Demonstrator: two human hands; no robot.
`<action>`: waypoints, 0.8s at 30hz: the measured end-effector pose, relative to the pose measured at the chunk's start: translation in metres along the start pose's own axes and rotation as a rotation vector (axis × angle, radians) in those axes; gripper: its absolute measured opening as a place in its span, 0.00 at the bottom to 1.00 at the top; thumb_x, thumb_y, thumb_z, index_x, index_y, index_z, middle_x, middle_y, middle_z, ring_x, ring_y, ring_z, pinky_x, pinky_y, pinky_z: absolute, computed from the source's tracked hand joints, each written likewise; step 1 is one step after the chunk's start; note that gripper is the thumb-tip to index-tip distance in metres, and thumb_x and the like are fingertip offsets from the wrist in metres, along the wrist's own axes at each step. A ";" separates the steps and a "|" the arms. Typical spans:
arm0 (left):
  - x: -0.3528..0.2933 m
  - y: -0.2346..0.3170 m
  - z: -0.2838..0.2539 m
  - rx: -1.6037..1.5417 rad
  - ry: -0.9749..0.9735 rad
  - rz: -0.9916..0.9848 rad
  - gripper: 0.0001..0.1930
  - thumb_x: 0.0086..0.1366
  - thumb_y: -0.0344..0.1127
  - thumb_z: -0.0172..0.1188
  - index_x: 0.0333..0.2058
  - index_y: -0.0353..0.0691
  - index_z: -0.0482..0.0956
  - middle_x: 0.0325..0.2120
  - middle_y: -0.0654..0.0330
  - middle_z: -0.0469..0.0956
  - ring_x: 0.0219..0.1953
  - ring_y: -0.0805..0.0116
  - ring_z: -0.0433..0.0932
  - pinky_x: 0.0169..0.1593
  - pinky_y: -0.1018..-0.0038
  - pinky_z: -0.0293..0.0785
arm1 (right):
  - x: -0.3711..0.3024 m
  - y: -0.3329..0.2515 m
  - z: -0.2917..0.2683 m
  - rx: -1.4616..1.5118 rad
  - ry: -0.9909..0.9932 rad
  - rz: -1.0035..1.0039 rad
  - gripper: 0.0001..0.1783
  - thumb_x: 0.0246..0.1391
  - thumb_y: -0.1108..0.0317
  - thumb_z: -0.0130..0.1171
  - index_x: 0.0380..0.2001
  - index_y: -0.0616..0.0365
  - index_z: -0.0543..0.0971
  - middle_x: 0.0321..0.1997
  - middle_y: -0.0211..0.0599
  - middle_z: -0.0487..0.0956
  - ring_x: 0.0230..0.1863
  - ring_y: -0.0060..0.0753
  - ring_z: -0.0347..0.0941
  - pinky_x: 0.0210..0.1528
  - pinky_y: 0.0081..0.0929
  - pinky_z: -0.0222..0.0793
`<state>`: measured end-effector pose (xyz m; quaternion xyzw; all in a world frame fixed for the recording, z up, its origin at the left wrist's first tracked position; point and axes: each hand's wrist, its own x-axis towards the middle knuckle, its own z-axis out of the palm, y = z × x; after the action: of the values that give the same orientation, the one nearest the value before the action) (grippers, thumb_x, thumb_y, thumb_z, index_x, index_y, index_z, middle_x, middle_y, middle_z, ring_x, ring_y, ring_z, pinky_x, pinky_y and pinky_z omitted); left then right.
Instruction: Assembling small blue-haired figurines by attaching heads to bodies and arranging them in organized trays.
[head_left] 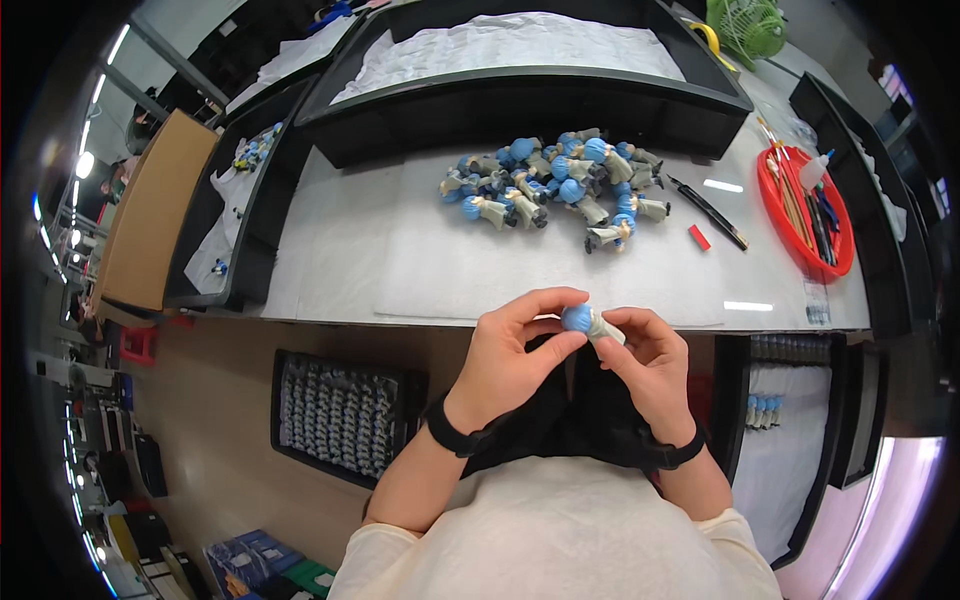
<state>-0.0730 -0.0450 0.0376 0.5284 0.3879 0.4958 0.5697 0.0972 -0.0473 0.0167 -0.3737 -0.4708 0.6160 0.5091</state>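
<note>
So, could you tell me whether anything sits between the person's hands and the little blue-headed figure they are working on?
Nothing visible does: the left hand and right hand both pinch the figure directly, at the table's near edge.

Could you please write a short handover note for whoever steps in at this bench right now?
Left hand and right hand together pinch one small blue-headed grey figurine at the near table edge.
A pile of matching blue-and-grey figurines lies mid-table on the white work mat.
The red oval tool tray sits right.
A black crate of rowed figurines stands on the floor, left.
Done: cannot tell. Left: the pile.
</note>
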 end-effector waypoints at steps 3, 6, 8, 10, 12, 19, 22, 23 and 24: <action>0.012 0.023 0.009 0.299 -0.167 0.131 0.15 0.52 0.22 0.59 0.41 0.31 0.73 0.39 0.55 0.75 0.39 0.69 0.75 0.43 0.76 0.72 | -0.009 0.000 -0.021 0.009 -0.001 -0.028 0.15 0.46 0.79 0.58 0.40 0.68 0.71 0.38 0.37 0.74 0.39 0.22 0.70 0.38 0.17 0.69; 0.037 0.039 0.017 0.686 -0.302 0.390 0.15 0.49 0.25 0.63 0.38 0.34 0.75 0.34 0.55 0.77 0.35 0.66 0.76 0.37 0.75 0.72 | -0.026 -0.007 -0.055 -0.013 0.090 -0.070 0.14 0.46 0.80 0.57 0.40 0.68 0.72 0.37 0.37 0.74 0.36 0.23 0.71 0.39 0.18 0.69; 0.061 0.040 0.021 0.723 -0.305 0.401 0.14 0.49 0.26 0.62 0.38 0.35 0.75 0.34 0.55 0.77 0.33 0.66 0.76 0.35 0.76 0.72 | -0.040 -0.020 -0.081 -0.067 0.291 -0.126 0.13 0.46 0.80 0.56 0.39 0.66 0.72 0.36 0.36 0.75 0.34 0.22 0.71 0.37 0.18 0.69; 0.087 0.036 0.022 0.908 -0.313 0.442 0.14 0.50 0.27 0.62 0.37 0.36 0.75 0.33 0.56 0.77 0.31 0.66 0.75 0.33 0.75 0.71 | -0.055 -0.028 -0.121 -0.152 0.494 -0.234 0.13 0.46 0.80 0.56 0.38 0.65 0.72 0.35 0.35 0.75 0.33 0.22 0.71 0.37 0.18 0.68; 0.104 0.031 0.024 1.089 -0.309 0.488 0.13 0.50 0.29 0.61 0.36 0.35 0.75 0.31 0.55 0.76 0.31 0.63 0.74 0.32 0.73 0.69 | -0.073 -0.036 -0.164 -0.308 0.728 -0.330 0.13 0.45 0.80 0.56 0.37 0.65 0.73 0.36 0.35 0.75 0.36 0.23 0.71 0.41 0.18 0.67; 0.126 0.001 0.038 1.458 -0.352 0.388 0.18 0.47 0.29 0.60 0.40 0.37 0.72 0.34 0.54 0.74 0.39 0.55 0.70 0.43 0.66 0.67 | -0.166 0.014 -0.343 -0.657 1.336 -0.126 0.12 0.41 0.76 0.60 0.34 0.64 0.76 0.32 0.34 0.77 0.34 0.22 0.73 0.38 0.18 0.68; 0.125 -0.001 0.040 1.440 -0.353 0.448 0.19 0.47 0.28 0.60 0.41 0.38 0.72 0.31 0.55 0.73 0.37 0.56 0.70 0.41 0.66 0.67 | -0.199 0.059 -0.390 -0.690 1.432 0.113 0.14 0.38 0.75 0.62 0.33 0.65 0.77 0.30 0.36 0.78 0.31 0.24 0.74 0.36 0.20 0.69; 0.124 0.000 0.042 1.434 -0.357 0.441 0.19 0.47 0.28 0.60 0.42 0.38 0.71 0.30 0.56 0.73 0.36 0.57 0.70 0.41 0.67 0.67 | -0.206 0.072 -0.401 -0.688 1.435 0.114 0.14 0.38 0.75 0.62 0.33 0.65 0.77 0.30 0.36 0.78 0.31 0.24 0.74 0.36 0.20 0.69; 0.124 0.000 0.043 1.428 -0.361 0.434 0.20 0.48 0.28 0.60 0.42 0.38 0.71 0.29 0.56 0.72 0.35 0.58 0.70 0.40 0.67 0.67 | -0.212 0.084 -0.411 -0.710 1.468 0.177 0.15 0.37 0.74 0.62 0.33 0.64 0.77 0.29 0.37 0.79 0.31 0.25 0.74 0.36 0.20 0.69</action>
<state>-0.0059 0.0662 0.0532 0.9053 0.4024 0.1317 0.0344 0.5032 -0.1765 -0.1823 -0.8565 -0.1534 0.0666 0.4884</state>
